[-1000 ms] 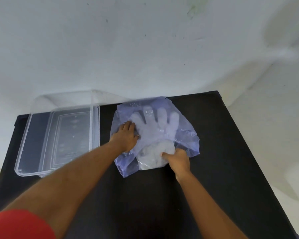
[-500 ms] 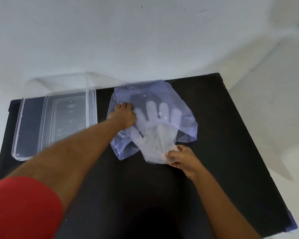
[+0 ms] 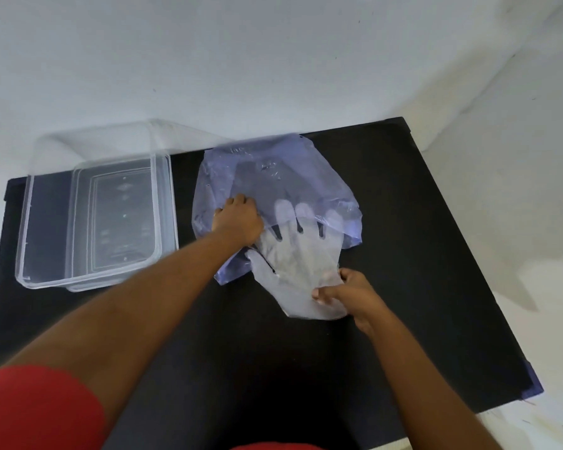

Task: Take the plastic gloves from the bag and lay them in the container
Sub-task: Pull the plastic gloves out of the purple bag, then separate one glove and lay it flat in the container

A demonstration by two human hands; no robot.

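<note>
A thin purple plastic bag (image 3: 280, 177) lies flat on the black table. My left hand (image 3: 239, 220) presses down on its left side, fingers together on the film. A stack of clear plastic gloves (image 3: 296, 267) sticks halfway out of the bag's near opening; the fingertips are still under the purple film. My right hand (image 3: 346, 292) pinches the cuff end of the gloves at the near right. The clear rectangular container (image 3: 25, 222) stands open on the left of the table, with nothing visible inside.
The black table (image 3: 420, 254) ends close behind the bag at a white wall, and its right edge drops to a white floor. A clear lid leans behind the container (image 3: 111, 141). Red sleeve cloth shows at the lower left.
My right hand has drawn the gloves toward me, so most of the palm part is now outside the bag. My left hand has stayed pressed on the bag.
</note>
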